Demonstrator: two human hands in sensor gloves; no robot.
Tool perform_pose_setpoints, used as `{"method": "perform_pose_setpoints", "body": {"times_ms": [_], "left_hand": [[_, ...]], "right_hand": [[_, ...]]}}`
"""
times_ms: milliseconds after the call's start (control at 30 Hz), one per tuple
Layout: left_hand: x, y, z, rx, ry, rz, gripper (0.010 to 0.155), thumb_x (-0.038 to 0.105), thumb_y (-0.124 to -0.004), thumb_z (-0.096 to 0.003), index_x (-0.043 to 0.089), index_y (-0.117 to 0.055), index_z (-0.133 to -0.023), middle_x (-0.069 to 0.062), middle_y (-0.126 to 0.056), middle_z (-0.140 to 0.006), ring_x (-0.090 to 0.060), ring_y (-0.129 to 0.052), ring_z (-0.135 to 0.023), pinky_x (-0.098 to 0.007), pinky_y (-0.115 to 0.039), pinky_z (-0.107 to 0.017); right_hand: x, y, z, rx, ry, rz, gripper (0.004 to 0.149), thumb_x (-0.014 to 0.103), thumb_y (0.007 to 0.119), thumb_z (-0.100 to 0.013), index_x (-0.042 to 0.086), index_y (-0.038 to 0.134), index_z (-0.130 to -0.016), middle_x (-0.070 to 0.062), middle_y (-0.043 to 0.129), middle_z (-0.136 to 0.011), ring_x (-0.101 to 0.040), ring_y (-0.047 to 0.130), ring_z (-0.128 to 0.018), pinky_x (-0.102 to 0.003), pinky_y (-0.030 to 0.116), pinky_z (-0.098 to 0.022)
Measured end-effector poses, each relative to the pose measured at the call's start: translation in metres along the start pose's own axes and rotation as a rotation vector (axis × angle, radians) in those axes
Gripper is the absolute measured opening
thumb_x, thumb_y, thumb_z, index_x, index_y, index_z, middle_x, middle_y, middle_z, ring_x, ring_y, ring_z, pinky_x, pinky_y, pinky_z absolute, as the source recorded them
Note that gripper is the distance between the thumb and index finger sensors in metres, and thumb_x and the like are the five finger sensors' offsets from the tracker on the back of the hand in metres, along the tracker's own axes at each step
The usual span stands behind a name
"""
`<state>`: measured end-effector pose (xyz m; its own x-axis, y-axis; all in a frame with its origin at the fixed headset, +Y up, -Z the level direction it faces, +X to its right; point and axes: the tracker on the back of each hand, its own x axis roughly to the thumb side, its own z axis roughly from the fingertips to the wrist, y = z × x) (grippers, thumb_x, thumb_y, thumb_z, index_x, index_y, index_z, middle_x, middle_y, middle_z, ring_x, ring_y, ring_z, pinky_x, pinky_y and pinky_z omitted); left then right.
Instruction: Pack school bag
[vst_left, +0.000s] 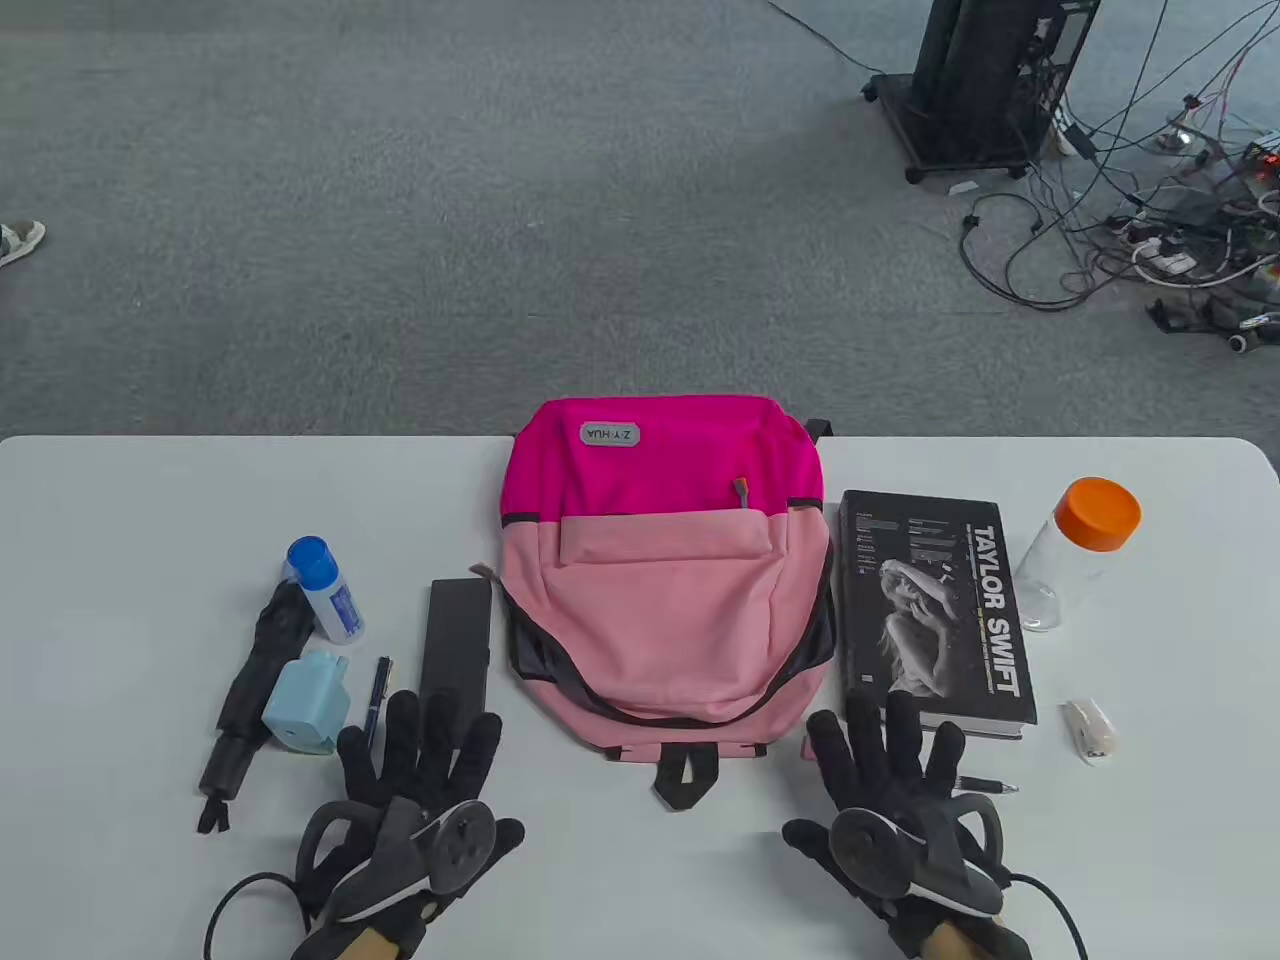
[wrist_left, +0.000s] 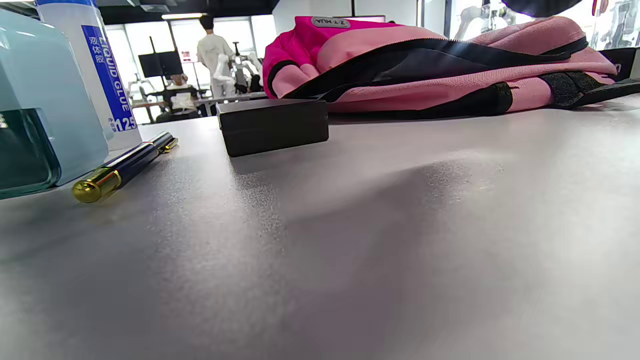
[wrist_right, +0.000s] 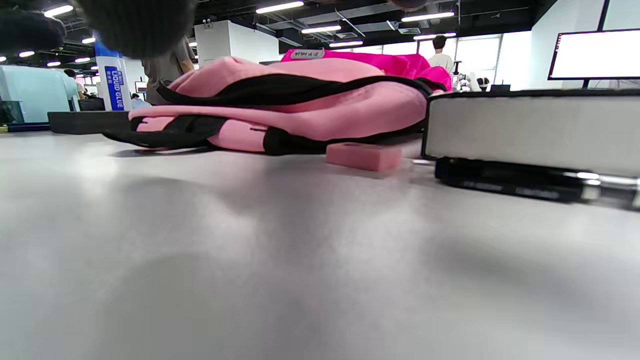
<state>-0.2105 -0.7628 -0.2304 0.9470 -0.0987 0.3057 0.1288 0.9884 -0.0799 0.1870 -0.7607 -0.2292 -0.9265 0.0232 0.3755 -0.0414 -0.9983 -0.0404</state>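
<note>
My left hand (vst_left: 415, 800) lies flat on the white table (vst_left: 120, 560), fingers spread and released, gripping nothing; same for my right hand (vst_left: 890, 800). Pink backpack (vst_left: 665, 580) lies flat at the table's middle, main zip open, handle toward me, between the two hands and just beyond them. Left of the backpack: black box (vst_left: 457, 640) just beside it, then blue pen (vst_left: 380, 690), light blue sharpener (vst_left: 305, 700), liquid glue bottle (vst_left: 325, 590), folded black umbrella (vst_left: 255, 670) furthest out. Right of the backpack: Taylor Swift book (vst_left: 930, 610) close by, then orange-capped clear bottle (vst_left: 1075, 555) and small white stapler (vst_left: 1090, 730). Pink eraser (wrist_right: 363, 156) sits near the backpack's right bottom corner, black pen (vst_left: 985, 787) by my right fingers (vst_left: 900, 720).
</note>
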Motion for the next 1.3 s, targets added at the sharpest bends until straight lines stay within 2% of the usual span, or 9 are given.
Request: {"method": "perform_pose_setpoints", "body": {"times_ms": [1033,1300], "left_hand": [[0.001,0.0,0.0,-0.009,0.002,0.011,0.096,0.071,-0.053,-0.0475,0.021,-0.009,-0.116,-0.029,0.001,-0.119,-0.06,0.003,-0.101,-0.081,-0.008,-0.056],[-0.01,0.013,0.002,0.061,0.035,0.03,0.096,0.071,-0.054,-0.0474,0.021,-0.01,-0.117,-0.028,0.0,-0.12,-0.059,0.003,-0.101,-0.081,-0.008,-0.056]], "right_hand": [[-0.001,-0.001,0.001,-0.001,0.006,-0.03,0.096,0.06,0.064,-0.049,0.004,0.021,-0.114,-0.044,0.02,-0.113,-0.071,0.009,-0.094,-0.087,0.016,-0.05],[-0.001,0.0,-0.001,0.013,0.008,-0.031,0.095,0.06,0.064,-0.049,0.005,0.021,-0.114,-0.043,0.02,-0.113,-0.071,0.009,-0.094,-0.087,0.016,-0.051]]}}
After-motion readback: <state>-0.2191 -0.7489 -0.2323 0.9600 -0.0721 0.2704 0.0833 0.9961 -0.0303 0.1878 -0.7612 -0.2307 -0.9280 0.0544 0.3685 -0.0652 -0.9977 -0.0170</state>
